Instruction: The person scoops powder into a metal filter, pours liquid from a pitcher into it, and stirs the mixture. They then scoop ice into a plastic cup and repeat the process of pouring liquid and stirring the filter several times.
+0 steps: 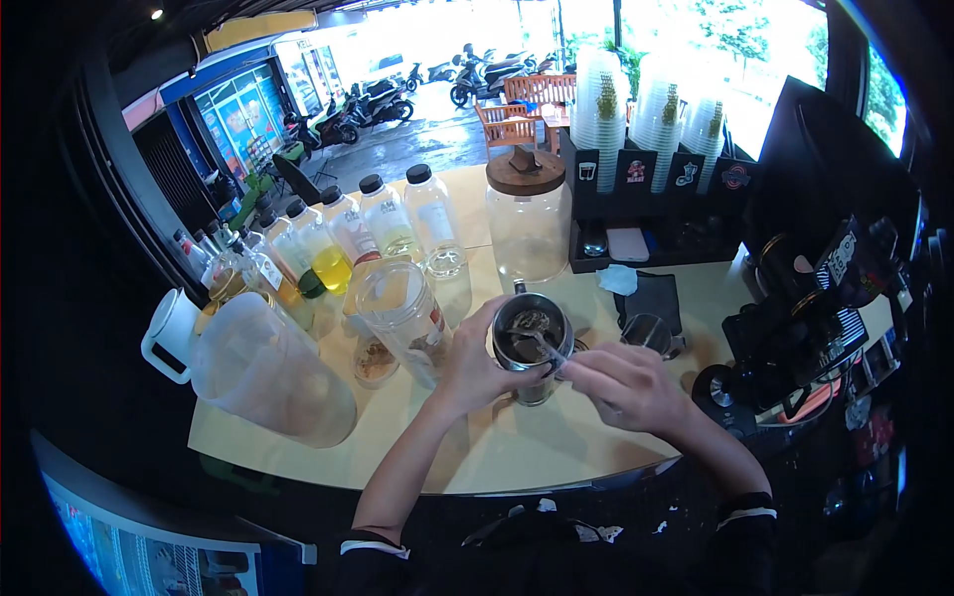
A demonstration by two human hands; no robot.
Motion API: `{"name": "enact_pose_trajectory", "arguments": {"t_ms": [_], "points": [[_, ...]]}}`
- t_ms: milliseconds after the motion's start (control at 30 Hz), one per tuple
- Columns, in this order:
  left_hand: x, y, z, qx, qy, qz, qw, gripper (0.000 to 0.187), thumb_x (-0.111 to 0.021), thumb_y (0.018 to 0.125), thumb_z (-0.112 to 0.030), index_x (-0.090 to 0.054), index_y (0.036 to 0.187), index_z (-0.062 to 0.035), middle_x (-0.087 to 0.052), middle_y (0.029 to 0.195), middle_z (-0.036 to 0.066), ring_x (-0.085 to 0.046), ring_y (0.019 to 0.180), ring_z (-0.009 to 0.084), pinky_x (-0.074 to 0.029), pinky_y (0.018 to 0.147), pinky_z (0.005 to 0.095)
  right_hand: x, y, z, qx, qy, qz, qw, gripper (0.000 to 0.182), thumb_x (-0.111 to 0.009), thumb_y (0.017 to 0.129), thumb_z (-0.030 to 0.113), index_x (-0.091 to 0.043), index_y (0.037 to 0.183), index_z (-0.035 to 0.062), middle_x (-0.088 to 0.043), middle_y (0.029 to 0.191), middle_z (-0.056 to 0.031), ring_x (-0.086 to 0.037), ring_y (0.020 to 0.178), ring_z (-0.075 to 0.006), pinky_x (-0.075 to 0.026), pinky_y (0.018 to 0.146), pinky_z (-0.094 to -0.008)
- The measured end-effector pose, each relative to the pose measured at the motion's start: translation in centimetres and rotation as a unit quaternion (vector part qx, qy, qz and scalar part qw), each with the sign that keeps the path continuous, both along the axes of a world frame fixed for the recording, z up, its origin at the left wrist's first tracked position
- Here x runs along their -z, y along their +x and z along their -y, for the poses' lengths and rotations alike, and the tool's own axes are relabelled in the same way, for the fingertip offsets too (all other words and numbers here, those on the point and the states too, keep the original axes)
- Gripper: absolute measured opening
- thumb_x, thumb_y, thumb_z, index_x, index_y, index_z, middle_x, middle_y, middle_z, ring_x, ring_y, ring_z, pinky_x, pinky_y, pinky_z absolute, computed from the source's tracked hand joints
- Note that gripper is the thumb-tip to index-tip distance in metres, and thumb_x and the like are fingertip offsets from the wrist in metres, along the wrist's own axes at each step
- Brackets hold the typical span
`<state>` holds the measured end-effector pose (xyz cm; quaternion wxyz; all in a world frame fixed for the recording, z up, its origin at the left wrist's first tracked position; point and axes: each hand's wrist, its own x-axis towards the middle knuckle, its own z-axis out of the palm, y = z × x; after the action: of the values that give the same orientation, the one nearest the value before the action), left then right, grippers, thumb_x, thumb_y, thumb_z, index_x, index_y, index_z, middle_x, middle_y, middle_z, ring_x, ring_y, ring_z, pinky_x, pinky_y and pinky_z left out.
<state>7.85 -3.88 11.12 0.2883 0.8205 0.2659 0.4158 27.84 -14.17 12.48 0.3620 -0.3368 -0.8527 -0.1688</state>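
In the head view, my left hand [469,366] wraps round the side of a metal cup [565,333] in the middle of the counter. Dark, wet-looking leafy matter [530,323] lies inside it. Between the fingers of my right hand [631,389] is a spoon [546,347], tilted down into the cup's mouth. A clear glass [536,395] shows partly below the cup. To the left of my left hand stands a clear plastic jar [393,308]. A glass mug [647,336] sits to the right, behind my right hand.
A large translucent pitcher [268,372] leans into the left side of the counter [397,452]. Behind it runs a row of black-capped bottles [383,214]. A wooden-lidded jar [527,223] and stacked plastic cups [599,119] stand at the back. Dark equipment [795,328] fills the right.
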Motion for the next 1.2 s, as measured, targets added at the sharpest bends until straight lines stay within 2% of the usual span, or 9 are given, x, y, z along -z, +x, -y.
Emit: {"name": "enact_pose_trajectory", "arguments": {"t_ms": [167,267,367,533,667,767,867,967,1200], "points": [[0.0,-0.3,-0.9,0.037,0.005,0.009,0.999,0.078,-0.087,0.056,-0.025,-0.052,0.123,-0.0034,-0.063,0.112,0.012,-0.061,0.107,0.0249,-0.046,0.095,0.0366,0.1,0.3,-0.1,0.020,0.023,-0.026,0.999,0.053,-0.071,0.063,0.000,-0.059,0.114,0.0062,-0.063,0.096,-0.0047,-0.061,0.077,-0.0189,-0.051,0.058,-0.0292],[0.2,-1.0,-1.5,0.057,-0.015,-0.023,0.998,0.083,-0.086,0.056,-0.024,-0.050,0.127,-0.0051,-0.061,0.118,0.012,-0.057,0.113,0.0259,-0.042,0.100,0.0378,0.1,0.5,0.1,-0.021,-0.016,-0.021,0.999,0.053,-0.071,0.063,0.000,-0.060,0.115,0.0071,-0.063,0.098,-0.0047,-0.062,0.076,-0.0190,-0.052,0.060,-0.0295],[0.3,-1.4,-1.8,0.066,-0.015,-0.031,0.997,0.087,-0.086,0.054,-0.022,-0.047,0.131,-0.0064,-0.058,0.123,0.011,-0.053,0.118,0.0267,-0.038,0.103,0.0387,-0.2,0.8,-0.1,0.014,0.034,-0.013,0.999,0.055,-0.071,0.064,0.001,-0.060,0.117,0.0087,-0.064,0.099,-0.0043,-0.063,0.077,-0.0194,-0.053,0.061,-0.0302],[0.0,-1.9,-2.4,0.112,-0.008,-0.026,0.993,0.090,-0.084,0.055,-0.018,-0.044,0.135,-0.0072,-0.055,0.128,0.011,-0.051,0.121,0.0279,-0.037,0.105,0.0394,-0.5,0.7,0.4,-0.042,-0.056,-0.010,0.998,0.055,-0.070,0.069,0.002,-0.059,0.123,0.0124,-0.064,0.101,-0.0051,-0.064,0.081,-0.0211,-0.054,0.065,-0.0318],[-0.1,-1.8,-2.5,0.126,-0.005,-0.031,0.991,0.090,-0.084,0.055,-0.017,-0.044,0.135,-0.0076,-0.053,0.130,0.011,-0.049,0.123,0.0289,-0.036,0.106,0.0400,-1.1,1.2,0.2,-0.006,-0.035,-0.015,0.999,0.053,-0.069,0.071,0.002,-0.059,0.123,0.0135,-0.064,0.102,-0.0060,-0.064,0.084,-0.0221,-0.055,0.067,-0.0327],[0.0,-1.8,-2.7,0.117,0.009,-0.031,0.993,0.091,-0.084,0.055,-0.017,-0.043,0.136,-0.0088,-0.052,0.133,0.011,-0.047,0.125,0.0296,-0.036,0.107,0.0406,-0.8,1.0,0.2,-0.065,-0.095,-0.035,0.993,0.053,-0.070,0.071,0.002,-0.060,0.122,0.0144,-0.064,0.104,-0.0069,-0.064,0.086,-0.0226,-0.055,0.069,-0.0332],[-0.3,-1.7,-2.5,0.124,0.011,-0.033,0.992,0.091,-0.083,0.055,-0.017,-0.043,0.136,-0.0097,-0.052,0.133,0.011,-0.047,0.125,0.0299,-0.036,0.107,0.0409,-1.0,1.2,0.0,-0.075,-0.082,-0.062,0.992,0.050,-0.072,0.071,0.001,-0.062,0.119,0.0124,-0.064,0.105,-0.0078,-0.065,0.087,-0.0235,-0.055,0.070,-0.0338],[-0.8,-1.6,-2.3,0.125,0.023,-0.049,0.991,0.091,-0.082,0.055,-0.017,-0.043,0.137,-0.0104,-0.051,0.133,0.011,-0.047,0.125,0.0303,-0.035,0.107,0.0414,-2.2,0.9,0.2,-0.083,-0.171,-0.138,0.972,0.035,-0.072,0.078,0.003,-0.065,0.112,0.0089,-0.066,0.102,-0.0096,-0.065,0.089,-0.0260,-0.054,0.074,-0.0355],[-1.3,-1.7,-2.6,0.135,0.062,-0.061,0.987,0.091,-0.080,0.055,-0.017,-0.043,0.137,-0.0123,-0.050,0.136,0.010,-0.047,0.124,0.0305,-0.034,0.108,0.0419,-3.3,0.9,0.1,-0.078,-0.232,-0.192,0.950,0.023,-0.069,0.082,0.006,-0.065,0.104,0.0042,-0.066,0.101,-0.0119,-0.065,0.092,-0.0271,-0.053,0.079,-0.0368]]}}
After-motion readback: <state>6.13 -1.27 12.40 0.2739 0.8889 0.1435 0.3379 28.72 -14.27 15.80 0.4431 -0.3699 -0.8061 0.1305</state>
